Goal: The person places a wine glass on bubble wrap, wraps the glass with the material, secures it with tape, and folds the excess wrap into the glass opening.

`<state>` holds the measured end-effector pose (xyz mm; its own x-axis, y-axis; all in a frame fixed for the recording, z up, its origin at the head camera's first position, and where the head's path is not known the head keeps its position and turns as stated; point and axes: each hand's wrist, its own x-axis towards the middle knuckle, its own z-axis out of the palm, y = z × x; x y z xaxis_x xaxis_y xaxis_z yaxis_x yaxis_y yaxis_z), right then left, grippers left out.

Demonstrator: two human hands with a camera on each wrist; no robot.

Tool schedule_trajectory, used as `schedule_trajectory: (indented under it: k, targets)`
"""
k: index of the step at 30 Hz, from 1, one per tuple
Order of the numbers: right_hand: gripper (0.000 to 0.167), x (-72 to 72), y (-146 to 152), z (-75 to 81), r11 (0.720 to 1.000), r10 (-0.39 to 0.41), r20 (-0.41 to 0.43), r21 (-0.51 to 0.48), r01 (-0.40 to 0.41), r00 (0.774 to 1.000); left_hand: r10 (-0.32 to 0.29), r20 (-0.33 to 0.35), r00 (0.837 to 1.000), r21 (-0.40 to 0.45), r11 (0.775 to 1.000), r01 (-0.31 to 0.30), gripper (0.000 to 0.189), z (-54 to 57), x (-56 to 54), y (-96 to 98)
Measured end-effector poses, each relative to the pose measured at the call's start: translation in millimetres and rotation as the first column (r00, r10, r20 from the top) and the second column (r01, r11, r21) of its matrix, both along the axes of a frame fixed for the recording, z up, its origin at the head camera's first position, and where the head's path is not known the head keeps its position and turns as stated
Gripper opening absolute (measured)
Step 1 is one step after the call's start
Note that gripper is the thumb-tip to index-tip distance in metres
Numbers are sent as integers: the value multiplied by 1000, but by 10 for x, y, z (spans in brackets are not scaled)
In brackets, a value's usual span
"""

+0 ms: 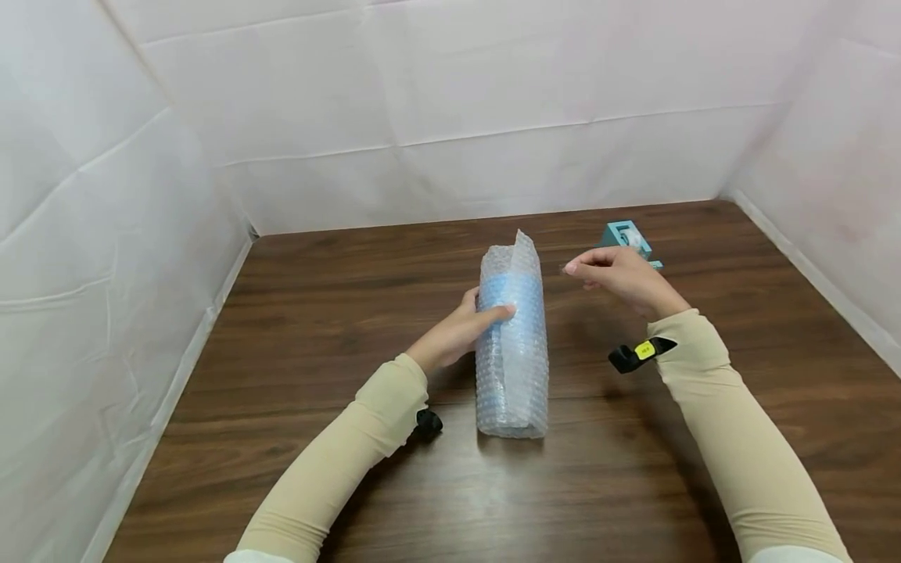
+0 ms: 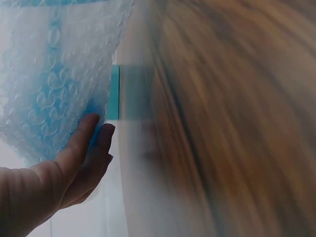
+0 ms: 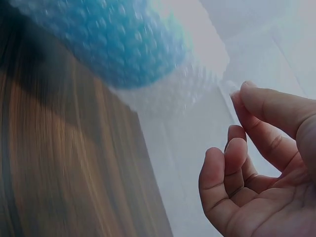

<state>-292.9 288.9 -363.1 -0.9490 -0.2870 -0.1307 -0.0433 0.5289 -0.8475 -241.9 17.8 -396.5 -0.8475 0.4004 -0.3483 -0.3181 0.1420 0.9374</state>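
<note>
A bubble-wrap roll (image 1: pixel 512 360) with something blue inside lies lengthwise in front of me on the table, its loose flap edge running along the top. My left hand (image 1: pixel 461 324) holds it from the left side, thumb over the top and fingers around the side. In the left wrist view those fingers (image 2: pixel 81 143) lie along the bubble wrap (image 2: pixel 54 74). To the right of the roll, my right hand (image 1: pixel 622 275) is raised, thumb and index finger pinching a small strip of clear tape (image 3: pixel 229 87). The other fingers of that hand are loosely curled.
A teal tape dispenser (image 1: pixel 614 232) stands at the back right, partly behind my right hand. The dark wooden table (image 1: pixel 338 313) is bordered by white sheeting (image 1: pixel 422 180) at the back and on both sides.
</note>
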Motion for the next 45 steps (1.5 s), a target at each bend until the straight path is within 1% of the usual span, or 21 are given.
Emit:
schedule_trajectory:
  k: [4, 8, 13, 17, 20, 23, 27, 31, 33, 35, 41, 45]
  targets:
    - [52, 1, -199, 42, 999, 37, -4, -24, -38, 999, 36, 5, 999, -9, 999, -36, 88, 7, 3, -94]
    - [50, -11, -363, 60, 995, 95, -6, -18, -95, 995, 66, 10, 998, -12, 998, -66, 88, 13, 14, -185]
    - [45, 10, -492, 65, 989, 146, 3, -15, -146, 989, 69, 17, 997, -8, 998, -69, 89, 21, 32, -245]
    - [45, 31, -587, 74, 982, 187, 1, 16, -187, 982, 77, 30, 997, 4, 997, -78, 89, 21, 39, -287]
    - [43, 47, -654, 87, 977, 205, -6, 59, -204, 979, 81, 35, 996, -10, 997, -81, 90, 20, 38, -314]
    - [41, 54, -712, 88, 972, 222, -16, 77, -221, 975, 77, 35, 996, -29, 997, -76, 90, 15, 35, -334]
    - [37, 55, -773, 63, 969, 240, -12, 67, -239, 971, 59, 21, 998, -79, 995, -57, 90, 9, 36, -371]
    - [34, 54, -816, 16, 967, 249, -5, 50, -249, 968, 36, 3, 999, -168, 985, -35, 91, 12, 46, -410]
    - [33, 59, -841, -3, 967, 251, -5, 38, -250, 968, 26, -1, 1000, -197, 980, -25, 92, 11, 46, -426]
    - [32, 66, -872, -20, 967, 253, -13, 37, -253, 967, 24, -4, 1000, -205, 978, -24, 92, 8, 43, -440]
    - [33, 93, -995, -47, 969, 246, -13, 34, -245, 969, 33, -16, 999, -194, 980, -36, 90, 6, 42, -462]
    - [32, 103, -1085, -64, 971, 240, 7, 22, -240, 971, 23, -12, 1000, -192, 981, -25, 91, 6, 46, -467]
